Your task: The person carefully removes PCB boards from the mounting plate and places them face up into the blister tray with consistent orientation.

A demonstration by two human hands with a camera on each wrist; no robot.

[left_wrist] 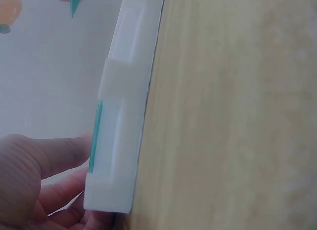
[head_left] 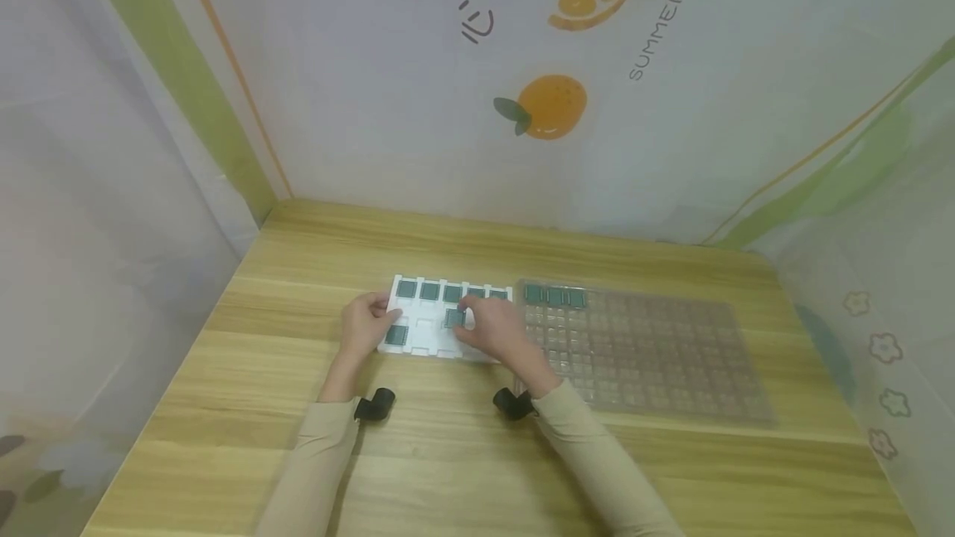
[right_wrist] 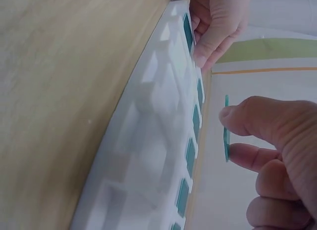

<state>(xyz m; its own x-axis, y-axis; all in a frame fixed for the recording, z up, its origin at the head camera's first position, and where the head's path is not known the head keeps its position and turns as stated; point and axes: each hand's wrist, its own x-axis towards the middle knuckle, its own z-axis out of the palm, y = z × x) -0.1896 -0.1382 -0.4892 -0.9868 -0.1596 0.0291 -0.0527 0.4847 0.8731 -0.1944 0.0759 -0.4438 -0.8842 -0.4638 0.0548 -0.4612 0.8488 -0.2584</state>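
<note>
A white plastic tray with moulded pockets lies on the table. Five green square chips fill its far row, and another green chip sits in the near left pocket. My left hand grips the tray's left end, thumb on top and fingers at the side. Above the tray, my right hand pinches a green square chip by its edges between thumb and finger. In the right wrist view this chip is clear of the pockets.
Right of the white tray lies a wide clear plastic tray of many small compartments. Three green chips sit in its far left corner. The wooden table backs onto a white printed curtain.
</note>
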